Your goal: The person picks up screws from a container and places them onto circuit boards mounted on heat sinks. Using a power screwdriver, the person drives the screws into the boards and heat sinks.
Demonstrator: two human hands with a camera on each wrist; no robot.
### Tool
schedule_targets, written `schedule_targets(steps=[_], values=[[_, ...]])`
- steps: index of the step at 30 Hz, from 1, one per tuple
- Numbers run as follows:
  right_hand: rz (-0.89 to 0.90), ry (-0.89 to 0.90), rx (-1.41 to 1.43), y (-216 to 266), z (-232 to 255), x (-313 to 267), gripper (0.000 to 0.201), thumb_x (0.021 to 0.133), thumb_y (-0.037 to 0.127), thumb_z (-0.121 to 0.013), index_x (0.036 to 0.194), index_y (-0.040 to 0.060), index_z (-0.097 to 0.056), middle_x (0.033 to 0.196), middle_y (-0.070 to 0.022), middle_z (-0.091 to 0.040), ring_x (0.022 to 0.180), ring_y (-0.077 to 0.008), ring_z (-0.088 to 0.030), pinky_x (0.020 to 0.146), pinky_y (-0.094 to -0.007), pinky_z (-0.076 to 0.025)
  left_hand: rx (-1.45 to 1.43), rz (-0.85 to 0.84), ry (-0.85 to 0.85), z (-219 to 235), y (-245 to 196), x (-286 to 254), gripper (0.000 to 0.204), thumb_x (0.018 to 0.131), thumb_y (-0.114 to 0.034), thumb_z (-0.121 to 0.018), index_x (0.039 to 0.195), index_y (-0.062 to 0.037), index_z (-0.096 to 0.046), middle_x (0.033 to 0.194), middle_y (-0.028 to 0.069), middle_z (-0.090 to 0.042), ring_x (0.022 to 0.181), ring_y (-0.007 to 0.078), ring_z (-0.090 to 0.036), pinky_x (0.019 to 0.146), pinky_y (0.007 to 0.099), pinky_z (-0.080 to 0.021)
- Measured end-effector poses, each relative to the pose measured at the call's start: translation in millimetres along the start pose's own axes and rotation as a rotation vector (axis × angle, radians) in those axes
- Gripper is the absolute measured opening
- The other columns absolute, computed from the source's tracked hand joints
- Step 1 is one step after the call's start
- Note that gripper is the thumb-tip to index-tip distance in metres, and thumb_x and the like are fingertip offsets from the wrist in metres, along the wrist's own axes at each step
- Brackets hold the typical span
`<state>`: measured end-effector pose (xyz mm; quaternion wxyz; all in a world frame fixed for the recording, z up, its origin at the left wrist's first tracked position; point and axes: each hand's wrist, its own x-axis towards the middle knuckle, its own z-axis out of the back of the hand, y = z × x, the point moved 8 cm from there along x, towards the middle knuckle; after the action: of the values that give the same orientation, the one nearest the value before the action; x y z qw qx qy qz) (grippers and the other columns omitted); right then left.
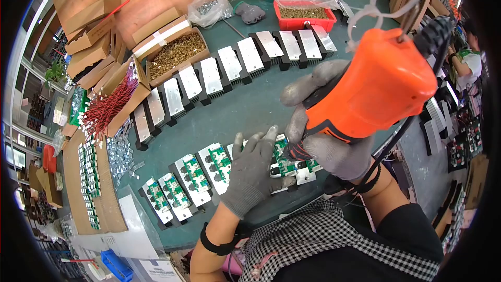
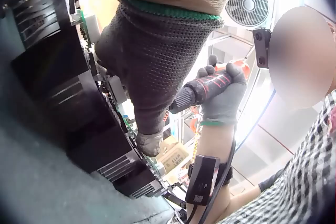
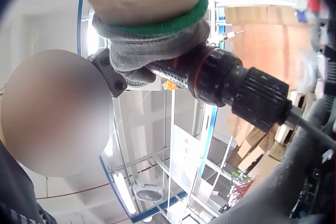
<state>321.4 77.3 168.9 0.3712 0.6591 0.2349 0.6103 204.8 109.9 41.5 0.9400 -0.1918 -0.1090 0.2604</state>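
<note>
The print on a carton [image 1: 93, 34] and paper sheet [image 1: 160, 270] is unreadable.

Eleven bare heat sinks [image 1: 211, 76] are being supported from nine to one o'clock; one orange driver [image 1: 373, 86] is being held.

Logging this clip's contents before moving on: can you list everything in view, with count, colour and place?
Power screwdriver: one, orange and black, above near row
Circuit boards: at least six, green, near row; some hidden
Bare metal blocks: about eleven, silver and black, far row
Table: one, green, beneath both rows
Carton: one, brown, gold-coloured pieces inside, far left
Tub: one, red, far side
Plastic bags: at least two, clear, far side
Wires: many, red, left
Small boards: many, green and white, left
Background clutter: too jumbled to count
Checked apron: one, black and white, on the person
Left grip: one, grey glove, near row
Right grip: one, grey glove, round screwdriver
</note>
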Motion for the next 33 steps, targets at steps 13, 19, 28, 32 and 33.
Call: schedule_targets(steps=[13,19,28,32,33], values=[[0.083,-0.045,0.256,17,13,10,0.063,0.076,-0.002,-0.07,0.128,0.0037,-0.035,0.113,-0.0253,-0.057,0.075,-0.0256,-0.069,0.065,-0.0342,-0.059,-0.023,-0.008,-0.19,37,-11,-6,0.046,0.069,-0.029,-0.077,0.111,-0.0163,-0.065,0.113,0.0048,-0.059,0.114,0.0276,-0.049,0.109,0.0516,-0.022],[0.134,0.018,0.434,23,11,13,0.063,0.077,-0.001,-0.07,0.129,0.0027,-0.034,0.114,-0.0254,-0.057,0.075,-0.0256,-0.069,0.066,-0.0347,-0.059,-0.063,0.026,-0.261,41,-7,-13,0.018,0.071,-0.021,-0.075,0.088,-0.0197,-0.072,0.088,-0.0029,-0.062,0.098,0.0212,-0.053,0.109,0.0486,-0.022],[0.113,-0.022,0.45,26,11,11,0.063,0.077,0.001,-0.071,0.129,0.0013,-0.034,0.114,-0.0255,-0.057,0.074,-0.0256,-0.068,0.066,-0.0353,-0.059,0.026,0.039,-0.335,44,-13,-19,0.019,0.068,-0.027,-0.077,0.083,-0.0194,-0.07,0.086,-0.0034,-0.062,0.093,0.0197,-0.054,0.109,0.0498,-0.022],[0.044,-0.112,0.323,21,12,3,0.064,0.078,0.002,-0.071,0.129,0.0006,-0.034,0.115,-0.0255,-0.057,0.074,-0.0257,-0.068,0.066,-0.0356,-0.059,0.022,0.045,-0.357,45,-13,-19,0.021,0.067,-0.03,-0.078,0.082,-0.0193,-0.069,0.084,-0.0028,-0.061,0.091,0.0198,-0.055,0.108,0.0509,-0.024],[0.035,-0.122,0.271,22,13,2,0.064,0.078,0.002,-0.071,0.129,0.0004,-0.034,0.115,-0.0255,-0.057,0.074,-0.0257,-0.068,0.066,-0.0357,-0.059,0.001,0.049,-0.349,43,-10,-18,0.021,0.067,-0.031,-0.078,0.082,-0.0194,-0.068,0.083,-0.0026,-0.061,0.09,0.0198,-0.055,0.108,0.0511,-0.024]])
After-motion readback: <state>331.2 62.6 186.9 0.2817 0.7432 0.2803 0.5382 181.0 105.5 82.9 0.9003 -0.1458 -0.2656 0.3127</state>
